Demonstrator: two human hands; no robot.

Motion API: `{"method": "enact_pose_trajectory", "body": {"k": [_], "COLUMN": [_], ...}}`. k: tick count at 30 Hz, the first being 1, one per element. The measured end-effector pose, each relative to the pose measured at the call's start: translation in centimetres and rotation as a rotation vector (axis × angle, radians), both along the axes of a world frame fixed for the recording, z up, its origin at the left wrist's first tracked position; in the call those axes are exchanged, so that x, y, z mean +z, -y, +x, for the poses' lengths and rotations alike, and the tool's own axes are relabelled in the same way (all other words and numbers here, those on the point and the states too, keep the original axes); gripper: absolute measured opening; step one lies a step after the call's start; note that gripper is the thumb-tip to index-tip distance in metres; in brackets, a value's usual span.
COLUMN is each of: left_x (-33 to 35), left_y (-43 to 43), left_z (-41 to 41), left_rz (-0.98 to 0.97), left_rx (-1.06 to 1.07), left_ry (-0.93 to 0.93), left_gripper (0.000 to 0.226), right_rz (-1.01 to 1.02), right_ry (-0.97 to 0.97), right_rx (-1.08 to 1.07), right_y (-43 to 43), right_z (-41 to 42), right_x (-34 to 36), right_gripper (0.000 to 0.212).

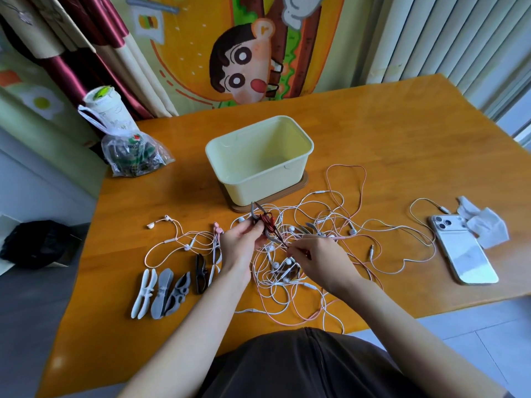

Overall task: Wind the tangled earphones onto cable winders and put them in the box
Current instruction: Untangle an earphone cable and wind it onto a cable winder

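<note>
Bag (135,156) lettering "MING", near box (258,179)

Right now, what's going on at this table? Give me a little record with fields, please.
Left hand: grips a grey winder
Right hand: pinches the dark red cable that is partly wound on that winder
Box: pale yellow, open, nothing visible inside
Tangle: white and pink earphones loose on the table, in front of the box
Spare winders: in a row, left of the person's left arm
Phone: face down at the right
</note>
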State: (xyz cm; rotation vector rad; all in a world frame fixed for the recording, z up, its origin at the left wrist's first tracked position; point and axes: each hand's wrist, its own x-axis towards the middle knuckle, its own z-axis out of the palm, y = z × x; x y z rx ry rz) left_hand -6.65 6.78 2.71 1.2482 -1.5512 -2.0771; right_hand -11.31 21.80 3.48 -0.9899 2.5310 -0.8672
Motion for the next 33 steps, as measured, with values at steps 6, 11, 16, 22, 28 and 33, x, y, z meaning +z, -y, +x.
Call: {"method": "enact_pose_trajectory", "body": {"k": [6, 11, 16, 22, 28, 33], "left_x": [-0.3, -0.4, 0.0, 0.1, 0.7, 0.8], "left_y": [-0.4, -0.4, -0.7, -0.8, -1.8, -1.5], "left_z": [0.3, 0.8, 1.2, 1.3, 1.6, 1.9], "left_rz": [-0.699, -0.977, -1.000, -0.885, -0.851, -0.829], "left_rx": [-0.296, -0.505, -0.668, -0.764, -0.849, -0.801], "left_ry": [0.110, 0.125, 0.065, 0.054, -0.047, -0.044], "left_gripper": [0.016, 0.033, 0.039, 0.040, 0.034, 0.032], "right_rz": [0.017, 0.039, 0.098, -0.018, -0.138, -0.171], "right_ry": [-0.028, -0.053, -0.136, -0.157, -0.015, 0.045], "right_rx": [0.044, 0.079, 0.020, -0.090, -0.124, -0.136], "right_y": [0.8, 0.7, 0.0, -0.9, -0.2, 0.2], "right_z": [0.1, -0.1, -1.7, -2.6, -2.4, -2.2], "right_x": [0.5, 1.1, 1.4, 1.4, 1.6, 1.9], "right_gripper": [0.024, 0.025, 0.024, 0.019, 0.012, 0.012]}}
